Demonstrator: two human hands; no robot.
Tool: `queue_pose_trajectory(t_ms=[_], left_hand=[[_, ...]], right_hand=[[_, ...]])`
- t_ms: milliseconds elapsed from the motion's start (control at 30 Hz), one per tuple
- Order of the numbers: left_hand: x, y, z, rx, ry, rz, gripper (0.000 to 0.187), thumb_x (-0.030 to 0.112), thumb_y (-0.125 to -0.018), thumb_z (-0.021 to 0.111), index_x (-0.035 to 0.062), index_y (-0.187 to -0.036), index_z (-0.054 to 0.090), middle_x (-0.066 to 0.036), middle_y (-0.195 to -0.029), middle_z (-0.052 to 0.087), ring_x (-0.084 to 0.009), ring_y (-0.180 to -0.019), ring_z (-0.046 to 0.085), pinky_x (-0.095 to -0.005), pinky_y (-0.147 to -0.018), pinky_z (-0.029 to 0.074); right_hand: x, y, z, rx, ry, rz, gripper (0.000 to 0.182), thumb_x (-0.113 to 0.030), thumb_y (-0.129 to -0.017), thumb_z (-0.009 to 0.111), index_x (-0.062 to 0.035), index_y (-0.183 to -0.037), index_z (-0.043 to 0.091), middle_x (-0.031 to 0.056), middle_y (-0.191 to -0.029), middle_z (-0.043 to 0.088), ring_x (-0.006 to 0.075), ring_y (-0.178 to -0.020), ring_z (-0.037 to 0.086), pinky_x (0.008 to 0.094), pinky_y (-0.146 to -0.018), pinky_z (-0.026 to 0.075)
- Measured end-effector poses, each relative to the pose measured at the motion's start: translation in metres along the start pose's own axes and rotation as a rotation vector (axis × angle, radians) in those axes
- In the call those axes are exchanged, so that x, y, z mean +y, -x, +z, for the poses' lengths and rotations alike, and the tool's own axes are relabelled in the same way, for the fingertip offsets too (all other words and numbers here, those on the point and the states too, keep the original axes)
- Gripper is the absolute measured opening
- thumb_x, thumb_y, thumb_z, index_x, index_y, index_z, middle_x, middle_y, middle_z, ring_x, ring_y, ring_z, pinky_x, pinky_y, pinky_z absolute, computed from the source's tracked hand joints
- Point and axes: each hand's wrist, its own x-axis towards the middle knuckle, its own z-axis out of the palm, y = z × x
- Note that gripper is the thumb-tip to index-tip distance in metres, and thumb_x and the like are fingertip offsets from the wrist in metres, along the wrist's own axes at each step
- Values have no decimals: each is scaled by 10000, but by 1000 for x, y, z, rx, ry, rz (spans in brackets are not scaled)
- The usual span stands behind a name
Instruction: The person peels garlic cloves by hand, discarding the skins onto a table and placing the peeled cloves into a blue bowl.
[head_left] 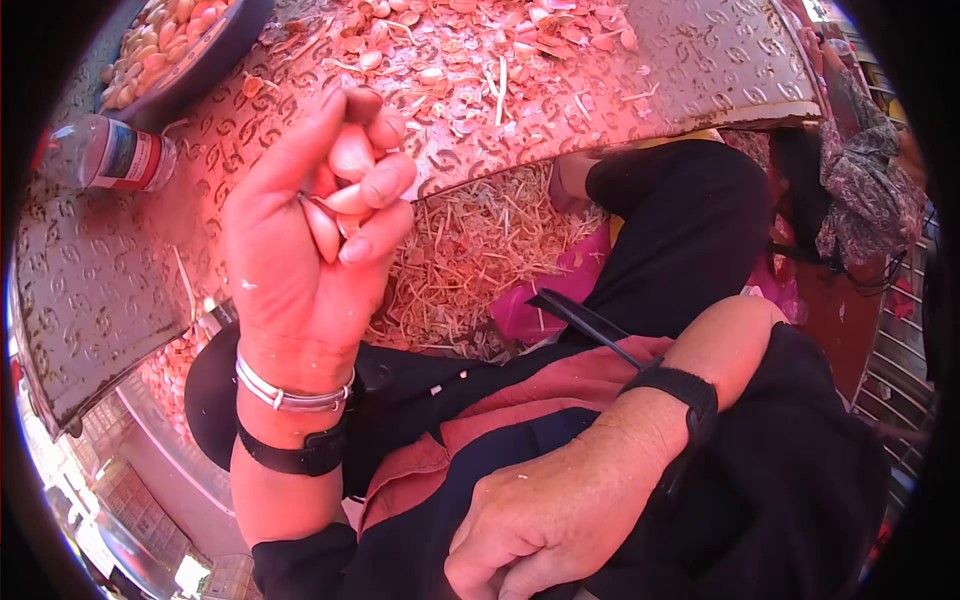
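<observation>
My left hand (310, 230) is raised palm up over the near edge of the metal table (130, 260), its fingers curled around several garlic cloves (350, 155). The cloves show between the thumb and the fingertips. Low over my lap, my right hand (550, 525) is closed with its back to me. Its curled fingers are mostly turned away, and I cannot tell what they hold, if anything. A thin dark strip (585, 322) sticks out beyond my right forearm, over the lap.
A basin (200, 75) of garlic cloves stands at the table's far left, beside a clear labelled plastic bottle (130, 155). Loose cloves and skins (430, 60) cover the table's back. Stalks and husks (480, 260) lie below its edge, near pink plastic (545, 300). Wire racking (895, 350) stands right.
</observation>
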Motion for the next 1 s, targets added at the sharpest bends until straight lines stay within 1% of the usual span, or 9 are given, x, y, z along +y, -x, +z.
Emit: queue_pose_trajectory(t_ms=[100,200,367,500,633,700,767,867,1000], left_hand=[[8,7,-9,-31,56,27,240,95,-952,383,-92,-1086,455,-134,-922,409,-158,-734,432,-198,-422,378],[15,5,-4,-3,14,71,253,82,-948,393,-103,-1113,443,-140,-951,406,-159,-749,425,-200,-427,379],[33,3,-8,62,-46,152,263,52,-935,412,-118,-1135,431,-156,-992,409,-154,-774,422,-196,-441,368],[44,11,3,28,-72,141,273,48,-940,397,-145,-1133,418,-157,-998,403,-152,-765,417,-195,-443,376],[40,21,-7,5,-57,145,286,85,-955,373,-141,-1120,427,-148,-989,400,-154,-760,419,-198,-436,380],[43,21,-10,-25,-63,139,299,110,-964,357,-139,-1111,433,-142,-984,398,-154,-757,420,-200,-431,382],[45,21,-13,-53,-43,133,336,157,-980,315,-127,-1120,429,-149,-997,407,-156,-748,423,-211,-424,389],[43,17,-16,-31,-31,201,369,204,-995,260,-101,-1146,403,-170,-1040,423,-179,-711,441,-231,-417,405],[28,10,-21,141,30,242,286,199,-984,310,-17,-1115,445,-185,-997,465,-197,-680,497,-225,-389,401]], right_hand=[[3,1,-8,94,-80,96,61,-55,-749,579,1,-772,581,90,-674,600,179,-633,579,310,-609,443],[12,7,-27,44,7,82,88,-61,-827,592,3,-842,534,118,-754,575,275,-717,579,332,-621,429],[11,17,-79,259,-76,493,112,-147,-825,586,-41,-837,619,28,-684,604,85,-541,562,232,-468,468],[85,31,-169,601,375,734,101,-128,-830,587,-39,-866,615,14,-688,600,93,-551,577,242,-504,474],[155,38,-256,609,1187,656,217,-129,-723,604,-75,-929,643,106,-787,659,250,-731,643,356,-672,495],[207,33,-294,782,1190,647,186,-165,-786,584,-43,-925,607,123,-904,645,243,-854,618,341,-739,476],[218,26,-292,1117,422,474,313,-70,-729,547,-30,-1038,580,173,-934,633,328,-875,612,392,-728,483],[237,-78,-327,1098,421,470,311,-69,-730,546,-27,-1036,580,176,-933,633,330,-876,612,394,-729,483],[233,-55,-310,1067,445,410,305,-69,-732,545,-21,-1031,582,182,-932,632,334,-879,611,396,-731,484]])
